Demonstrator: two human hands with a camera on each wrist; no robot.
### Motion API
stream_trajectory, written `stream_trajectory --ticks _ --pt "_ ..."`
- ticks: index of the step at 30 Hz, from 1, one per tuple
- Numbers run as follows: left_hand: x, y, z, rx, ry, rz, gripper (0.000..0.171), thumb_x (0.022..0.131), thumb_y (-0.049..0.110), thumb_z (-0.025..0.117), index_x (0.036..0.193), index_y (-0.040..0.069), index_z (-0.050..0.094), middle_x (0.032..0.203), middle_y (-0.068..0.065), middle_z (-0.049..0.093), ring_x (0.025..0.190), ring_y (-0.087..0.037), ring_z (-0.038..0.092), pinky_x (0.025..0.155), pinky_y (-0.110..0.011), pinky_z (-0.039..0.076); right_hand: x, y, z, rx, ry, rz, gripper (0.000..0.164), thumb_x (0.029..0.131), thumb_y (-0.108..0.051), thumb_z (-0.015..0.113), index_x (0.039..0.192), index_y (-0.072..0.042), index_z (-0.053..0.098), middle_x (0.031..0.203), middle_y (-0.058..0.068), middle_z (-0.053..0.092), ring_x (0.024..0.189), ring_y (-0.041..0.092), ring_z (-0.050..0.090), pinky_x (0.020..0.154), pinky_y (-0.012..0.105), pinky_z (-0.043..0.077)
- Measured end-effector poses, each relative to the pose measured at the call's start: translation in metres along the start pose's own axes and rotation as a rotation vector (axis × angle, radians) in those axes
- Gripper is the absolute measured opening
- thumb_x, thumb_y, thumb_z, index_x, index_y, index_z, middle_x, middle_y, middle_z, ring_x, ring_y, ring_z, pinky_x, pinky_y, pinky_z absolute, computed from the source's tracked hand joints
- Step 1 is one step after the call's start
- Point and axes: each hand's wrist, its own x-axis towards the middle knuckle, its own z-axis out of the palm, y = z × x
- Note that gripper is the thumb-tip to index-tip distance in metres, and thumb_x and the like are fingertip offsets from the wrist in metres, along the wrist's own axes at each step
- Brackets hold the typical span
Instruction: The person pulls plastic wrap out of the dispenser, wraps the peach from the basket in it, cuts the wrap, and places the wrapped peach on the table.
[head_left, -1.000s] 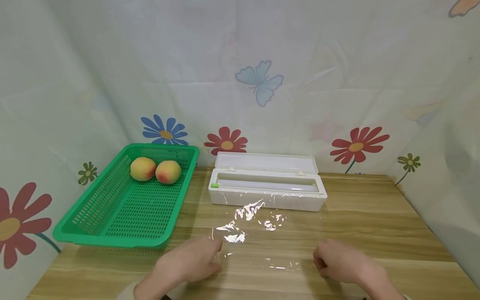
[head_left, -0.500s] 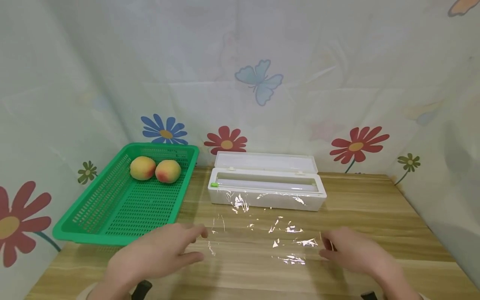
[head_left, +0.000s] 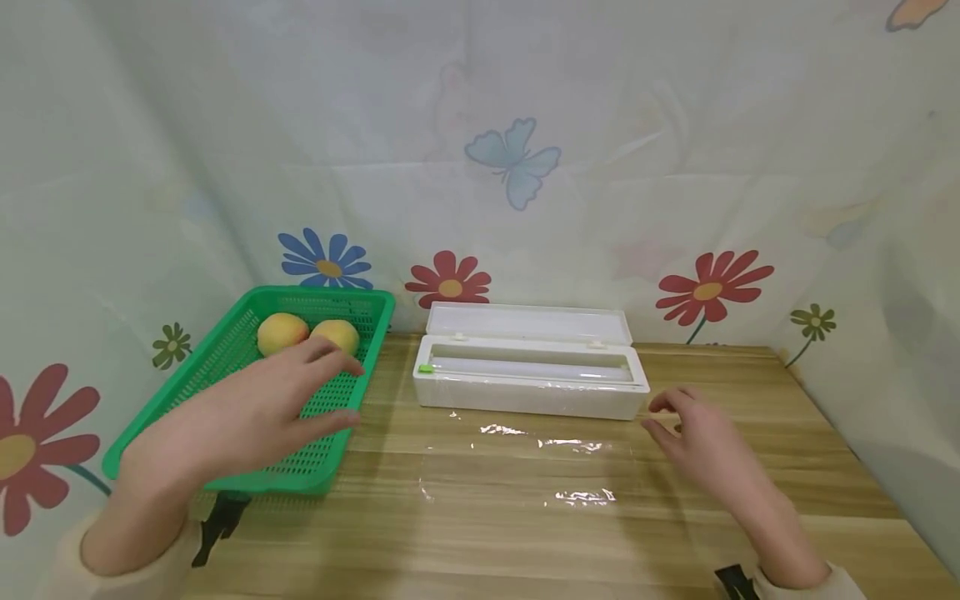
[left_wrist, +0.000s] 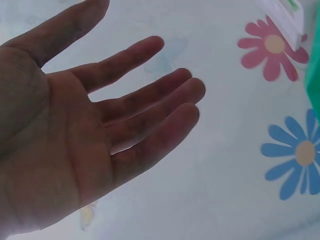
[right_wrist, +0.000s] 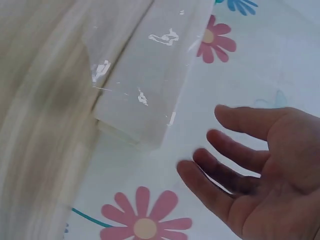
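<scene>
My left hand (head_left: 251,417) hovers over the green basket (head_left: 300,482), fingers spread and nothing in them. In the left wrist view its palm (left_wrist: 60,145) is bare. Two yellow-red peaches lie at the basket's far end; the left peach (head_left: 282,334) shows well, while my fingers partly cover the right peach (head_left: 335,334). To the right, my right hand (head_left: 701,442) is raised beside the front right corner of a white cling film box (head_left: 528,398), fingers loosely bent, holding nothing. A sheet of clear cling film (head_left: 585,497) stretches from the box over the wood toward me.
The box's lid (head_left: 528,323) stands open at the back, showing the white roll (head_left: 532,368) inside. A green slider (head_left: 426,368) sits at the left end of its front edge. Flower-printed cloth (head_left: 517,225) surrounds the wooden table (head_left: 750,400) at the back and sides.
My left hand has moved left and up, off the film and over the basket. My right hand has let go of the film's edge and moved forward; the film has settled lower.
</scene>
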Motion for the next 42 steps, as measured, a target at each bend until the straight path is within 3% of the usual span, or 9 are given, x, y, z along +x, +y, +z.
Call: stream_trajectory --ticks 3,8,14,18,26,33,36,40,42 --pt "0.011 -0.015 -0.010 -0.037 0.002 -0.042 0.044 0.098 0.039 0.071 0.130 0.008 0.063 0.126 -0.005 0.058 0.108 -0.022 0.061 0.090 -0.047 0.053 0.004 0.005 0.004 0.012 0.062 -0.014 0.028 0.090 -0.005 0.078 0.112 0.007 0.066 0.115 0.026 0.062 0.096 0.043 0.064 0.079 0.057 0.056" --pt "0.028 -0.039 -0.022 -0.053 -0.016 -0.084 0.048 0.101 0.038 0.067 0.133 0.003 0.062 0.112 -0.007 0.060 0.100 -0.024 0.057 0.083 -0.046 0.052 0.010 0.013 0.009 0.036 0.099 -0.036 0.037 0.088 -0.002 0.079 0.121 0.010 0.064 0.121 0.028 0.062 0.100 0.045 0.065 0.082 0.059 0.055" --pt "0.046 -0.057 -0.029 -0.049 -0.013 -0.129 0.049 0.103 0.038 0.064 0.135 0.001 0.060 0.135 -0.022 0.056 0.116 -0.038 0.058 0.092 -0.058 0.049 0.017 0.015 0.014 0.043 0.125 -0.083 0.037 0.086 0.002 0.079 0.119 0.012 0.066 0.122 0.030 0.062 0.098 0.047 0.067 0.080 0.058 0.056" --pt "0.059 -0.070 -0.027 -0.054 -0.023 -0.154 0.049 0.104 0.035 0.062 0.135 -0.002 0.058 0.137 -0.026 0.052 0.115 -0.041 0.058 0.091 -0.059 0.049 0.021 0.015 0.017 0.039 0.095 -0.072 0.044 0.088 0.001 0.078 0.126 0.015 0.062 0.137 0.033 0.055 0.111 0.053 0.061 0.089 0.062 0.052" --pt "0.081 -0.106 -0.010 -0.088 -0.016 -0.197 0.047 0.103 0.029 0.063 0.131 -0.009 0.057 0.134 -0.032 0.056 0.121 -0.048 0.054 0.096 -0.061 0.046 0.026 0.011 0.024 0.044 0.078 -0.098 0.044 0.085 0.005 0.078 0.125 0.015 0.063 0.139 0.033 0.054 0.124 0.053 0.054 0.100 0.065 0.043" --pt "0.091 -0.133 0.016 -0.119 -0.044 -0.345 0.055 0.105 0.032 0.058 0.139 -0.010 0.050 0.137 -0.035 0.050 0.120 -0.047 0.052 0.100 -0.064 0.042 0.028 0.009 0.031 0.030 0.074 -0.083 0.041 0.086 0.005 0.078 0.123 0.016 0.063 0.139 0.036 0.052 0.122 0.055 0.054 0.099 0.065 0.044" --pt "0.095 -0.142 0.029 -0.115 -0.067 -0.368 0.058 0.105 0.032 0.057 0.142 -0.011 0.046 0.141 -0.037 0.045 0.126 -0.051 0.046 0.103 -0.066 0.039 0.028 0.008 0.032 0.030 0.066 -0.055 0.041 0.087 0.004 0.077 0.123 0.017 0.062 0.139 0.037 0.051 0.124 0.055 0.052 0.100 0.066 0.043" --pt "0.101 -0.149 0.043 -0.117 -0.077 -0.395 0.059 0.105 0.031 0.056 0.145 -0.010 0.042 0.151 -0.040 0.030 0.140 -0.057 0.027 0.106 -0.070 0.033 0.028 0.008 0.034 0.027 0.055 -0.036 0.041 0.088 0.003 0.077 0.124 0.017 0.062 0.136 0.037 0.053 0.124 0.055 0.052 0.102 0.066 0.042" --pt "0.104 -0.153 0.050 -0.116 -0.066 -0.396 0.060 0.105 0.030 0.057 0.146 -0.012 0.041 0.151 -0.041 0.029 0.140 -0.058 0.026 0.106 -0.070 0.032 0.028 0.008 0.036 0.018 0.053 -0.037 0.040 0.088 0.003 0.076 0.123 0.017 0.062 0.134 0.037 0.055 0.123 0.056 0.052 0.102 0.066 0.041"
